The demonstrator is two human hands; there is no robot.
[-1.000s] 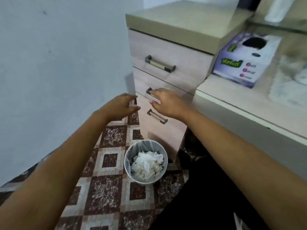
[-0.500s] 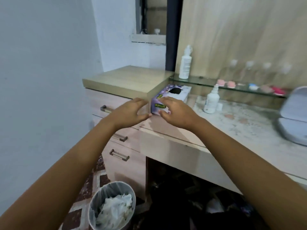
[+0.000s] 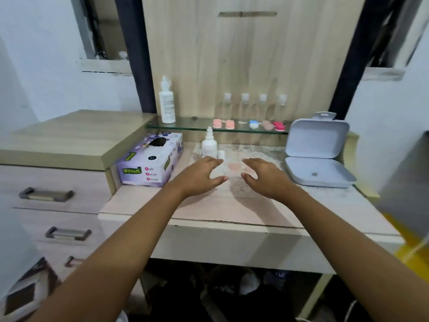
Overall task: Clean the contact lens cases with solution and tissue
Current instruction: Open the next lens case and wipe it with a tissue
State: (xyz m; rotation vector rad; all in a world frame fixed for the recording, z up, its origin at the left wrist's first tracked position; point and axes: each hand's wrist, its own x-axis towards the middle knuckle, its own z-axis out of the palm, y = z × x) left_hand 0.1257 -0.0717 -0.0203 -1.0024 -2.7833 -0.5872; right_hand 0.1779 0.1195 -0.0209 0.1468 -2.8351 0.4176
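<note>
A pink lens case (image 3: 235,167) lies on the white lace mat (image 3: 253,152) on the desk. My left hand (image 3: 200,175) and my right hand (image 3: 263,176) hover on either side of it, fingers spread, holding nothing. A small white solution bottle (image 3: 209,145) stands just behind my left hand with its cap (image 3: 220,154) beside it. A purple tissue box (image 3: 151,159) sits at the left of the desk. On the glass shelf (image 3: 185,126) lie several lens cases: pink (image 3: 223,123), blue and white (image 3: 254,124), brown (image 3: 267,125) and red (image 3: 279,126).
A tall white bottle (image 3: 166,102) and several small clear bottles (image 3: 254,105) stand on the shelf. An open grey box (image 3: 316,154) sits at the desk's right. A drawer unit (image 3: 53,196) stands to the left, and dark clutter lies under the desk.
The view has swung up and right from the waste bin and drawers to the desk. Both hands moved from the drawer unit, past the tissue box, to either side of the pink case.
</note>
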